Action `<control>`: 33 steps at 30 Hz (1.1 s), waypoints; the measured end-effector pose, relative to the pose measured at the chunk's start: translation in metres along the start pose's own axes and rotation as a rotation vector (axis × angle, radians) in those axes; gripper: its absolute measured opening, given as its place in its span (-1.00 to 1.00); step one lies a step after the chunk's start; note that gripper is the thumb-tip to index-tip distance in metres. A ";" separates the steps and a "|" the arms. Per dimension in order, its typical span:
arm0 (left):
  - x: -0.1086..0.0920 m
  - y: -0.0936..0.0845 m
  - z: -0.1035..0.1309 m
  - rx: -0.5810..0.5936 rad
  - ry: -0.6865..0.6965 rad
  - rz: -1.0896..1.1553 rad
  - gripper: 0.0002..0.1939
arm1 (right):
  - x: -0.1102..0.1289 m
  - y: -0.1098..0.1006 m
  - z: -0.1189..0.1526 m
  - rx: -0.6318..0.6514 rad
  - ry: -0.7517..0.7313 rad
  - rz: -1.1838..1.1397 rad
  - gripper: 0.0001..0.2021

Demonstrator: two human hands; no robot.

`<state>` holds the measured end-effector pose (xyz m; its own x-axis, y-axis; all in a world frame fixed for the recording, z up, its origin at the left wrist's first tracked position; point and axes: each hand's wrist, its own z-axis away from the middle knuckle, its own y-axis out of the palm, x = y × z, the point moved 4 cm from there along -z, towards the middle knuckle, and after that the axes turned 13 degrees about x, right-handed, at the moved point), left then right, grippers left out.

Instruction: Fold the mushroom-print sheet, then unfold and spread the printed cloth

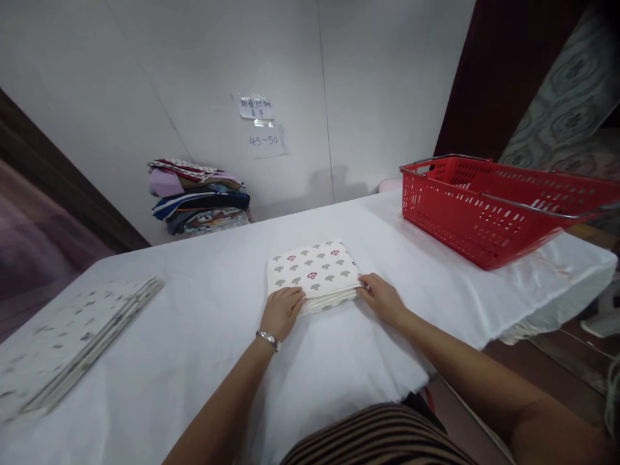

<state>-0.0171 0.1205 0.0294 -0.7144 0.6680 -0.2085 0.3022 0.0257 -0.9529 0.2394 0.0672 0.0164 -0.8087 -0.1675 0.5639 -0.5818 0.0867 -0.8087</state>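
A folded cloth (322,266), cream with grey mushroom shapes and a few red prints, lies flat in the middle of the table, its stacked layers showing along the near edge. At its near left corner, my left hand (282,311), with a silver bracelet at the wrist, has its fingers closed on the top layer's edge. My right hand (381,297) pinches the near right corner between thumb and fingers. The undersides of both grips are hidden.
A white sheet covers the table (213,323). On the left lies another folded patterned cloth (72,336). A red plastic basket (465,213) stands at the right. Behind the table's far edge is a stack of folded fabrics (201,200), below paper signs (266,140) on the wall.
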 end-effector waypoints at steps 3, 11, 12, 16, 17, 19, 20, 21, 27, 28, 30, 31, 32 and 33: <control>-0.001 -0.001 0.001 -0.009 0.007 -0.020 -0.76 | -0.002 0.000 -0.002 0.018 -0.019 -0.069 -0.80; -0.048 -0.004 -0.008 -0.109 0.068 -0.151 -0.80 | -0.009 -0.001 0.002 0.012 -0.079 -0.191 -0.76; -0.058 -0.002 -0.013 -0.099 0.091 -0.151 -0.81 | -0.009 0.000 0.002 0.007 -0.084 -0.192 -0.76; -0.092 0.013 -0.040 -0.048 0.158 -0.121 -0.82 | -0.008 0.000 0.000 -0.002 -0.100 -0.184 -0.76; -0.097 0.016 -0.047 -0.045 0.158 -0.107 -0.82 | -0.008 0.001 -0.001 -0.006 -0.102 -0.184 -0.76; -0.104 0.022 -0.059 -0.051 0.150 -0.087 -0.82 | -0.009 0.001 -0.001 -0.015 -0.103 -0.186 -0.76; -0.106 0.023 -0.063 -0.062 0.152 -0.083 -0.82 | -0.009 0.002 -0.001 -0.018 -0.102 -0.188 -0.76; -0.107 0.024 -0.066 -0.078 0.161 -0.083 -0.82 | -0.009 0.002 -0.001 -0.020 -0.099 -0.191 -0.76; -0.110 0.027 -0.066 -0.142 0.235 -0.102 -0.82 | -0.012 0.004 -0.003 -0.014 -0.085 -0.201 -0.76; -0.110 0.029 -0.066 -0.134 0.242 -0.107 -0.82 | -0.012 0.005 -0.004 -0.014 -0.086 -0.200 -0.77; -0.110 0.031 -0.066 -0.122 0.242 -0.113 -0.82 | -0.012 0.005 -0.004 -0.013 -0.086 -0.197 -0.77; -0.110 0.031 -0.067 -0.123 0.234 -0.113 -0.82 | -0.012 0.004 -0.004 -0.010 -0.084 -0.196 -0.77; -0.111 0.032 -0.069 -0.124 0.225 -0.113 -0.83 | -0.012 0.004 -0.004 -0.006 -0.082 -0.194 -0.77; -0.111 0.032 -0.070 -0.125 0.216 -0.114 -0.83 | -0.011 0.004 -0.004 -0.004 -0.082 -0.193 -0.77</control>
<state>0.1166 0.0994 0.0374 -0.6007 0.7986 -0.0369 0.3128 0.1923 -0.9302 0.2455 0.0737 0.0072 -0.6727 -0.2604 0.6926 -0.7256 0.0490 -0.6863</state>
